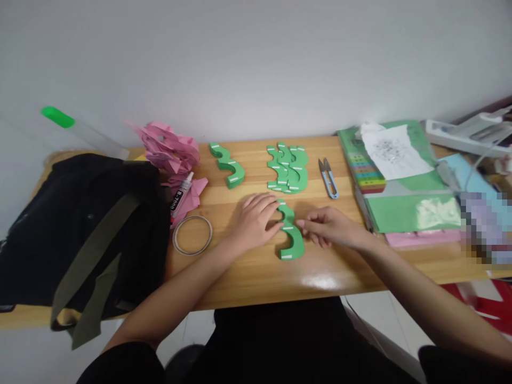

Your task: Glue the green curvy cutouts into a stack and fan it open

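A hand could pass along the bare table [260, 282] in front of the near green piece [295, 239]. The black bag [124, 224] blocks the left, the green folder [408, 210] the right

2 black sleeves [122, 365], bare forearms [192, 280]

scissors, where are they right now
In the head view, the scissors lie right of centre, between the pile of green shapes and the folder, beyond the right hand.
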Demonstrator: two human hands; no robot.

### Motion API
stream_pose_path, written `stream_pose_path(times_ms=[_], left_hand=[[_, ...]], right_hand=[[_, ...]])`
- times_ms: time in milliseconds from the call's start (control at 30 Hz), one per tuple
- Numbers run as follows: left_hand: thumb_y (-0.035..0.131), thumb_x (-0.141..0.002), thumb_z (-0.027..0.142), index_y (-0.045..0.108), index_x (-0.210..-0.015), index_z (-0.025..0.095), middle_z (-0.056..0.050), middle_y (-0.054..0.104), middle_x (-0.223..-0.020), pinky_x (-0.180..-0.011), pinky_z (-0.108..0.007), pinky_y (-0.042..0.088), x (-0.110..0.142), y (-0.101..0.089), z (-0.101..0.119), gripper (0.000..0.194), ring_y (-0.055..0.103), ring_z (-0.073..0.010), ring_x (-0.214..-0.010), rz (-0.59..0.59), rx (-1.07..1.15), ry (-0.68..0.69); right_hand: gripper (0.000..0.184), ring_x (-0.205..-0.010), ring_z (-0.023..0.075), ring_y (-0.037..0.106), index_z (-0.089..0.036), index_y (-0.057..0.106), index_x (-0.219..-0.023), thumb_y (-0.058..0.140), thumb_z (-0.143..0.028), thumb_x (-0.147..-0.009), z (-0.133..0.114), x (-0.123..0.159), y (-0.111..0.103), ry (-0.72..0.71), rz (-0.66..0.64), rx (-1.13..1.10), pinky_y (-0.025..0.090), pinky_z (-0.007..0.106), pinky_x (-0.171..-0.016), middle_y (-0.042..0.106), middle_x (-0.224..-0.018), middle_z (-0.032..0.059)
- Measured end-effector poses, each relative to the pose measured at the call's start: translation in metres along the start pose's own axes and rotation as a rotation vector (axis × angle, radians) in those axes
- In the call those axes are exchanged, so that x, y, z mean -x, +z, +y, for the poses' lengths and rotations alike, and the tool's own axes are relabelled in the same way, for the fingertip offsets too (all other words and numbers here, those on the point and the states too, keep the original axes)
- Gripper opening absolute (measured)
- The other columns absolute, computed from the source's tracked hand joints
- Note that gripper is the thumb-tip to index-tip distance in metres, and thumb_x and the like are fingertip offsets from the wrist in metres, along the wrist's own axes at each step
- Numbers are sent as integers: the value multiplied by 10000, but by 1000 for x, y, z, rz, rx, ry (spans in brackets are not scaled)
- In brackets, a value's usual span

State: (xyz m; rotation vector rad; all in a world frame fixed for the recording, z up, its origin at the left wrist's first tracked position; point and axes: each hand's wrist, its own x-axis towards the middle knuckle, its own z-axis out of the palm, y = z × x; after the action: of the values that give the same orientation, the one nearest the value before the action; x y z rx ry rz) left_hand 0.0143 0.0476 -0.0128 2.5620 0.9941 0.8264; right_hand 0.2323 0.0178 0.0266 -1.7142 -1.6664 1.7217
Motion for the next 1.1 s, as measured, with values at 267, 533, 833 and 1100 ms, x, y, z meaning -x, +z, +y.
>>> stream_pose_path(times_ms=[267,533,833,1100], left_hand=[[614,-878,345,708,-937,177,-115,676,-1172,-989,-467,465,4,3,-3,202,606,-261,-1127,23,-78,93],[621,-876,338,727,-892,189,-108,670,-1190,-979,-460,471,3,0,1,182,581,-258,-1157,-4,-108,59],[643,-861,352,733,-896,218,-66,667,-1192,-1008,-483,436,3,0,3,165,509,-282,-1232,-27,-62,-26],[650,-857,350,733,-897,217,-59,667,-1192,-1012,-493,423,4,1,2,162,501,-286,-1231,-26,-42,-39]], right_hand=[[64,-541,119,549,-175,646,-717,604,-200,-759,-31,-40,6,-269,409,440,376,222,-541,649,-607,10],[88,-571,126,571,-163,672,-703,629,-210,-763,-38,-51,8,-162,337,510,377,218,-559,679,-646,25],[114,-553,120,558,-166,666,-710,616,-256,-759,-35,-53,6,-181,321,453,378,217,-549,667,-631,24],[151,-555,123,560,-159,649,-704,600,-293,-752,-33,-51,6,-207,335,351,399,227,-554,649,-617,28]])
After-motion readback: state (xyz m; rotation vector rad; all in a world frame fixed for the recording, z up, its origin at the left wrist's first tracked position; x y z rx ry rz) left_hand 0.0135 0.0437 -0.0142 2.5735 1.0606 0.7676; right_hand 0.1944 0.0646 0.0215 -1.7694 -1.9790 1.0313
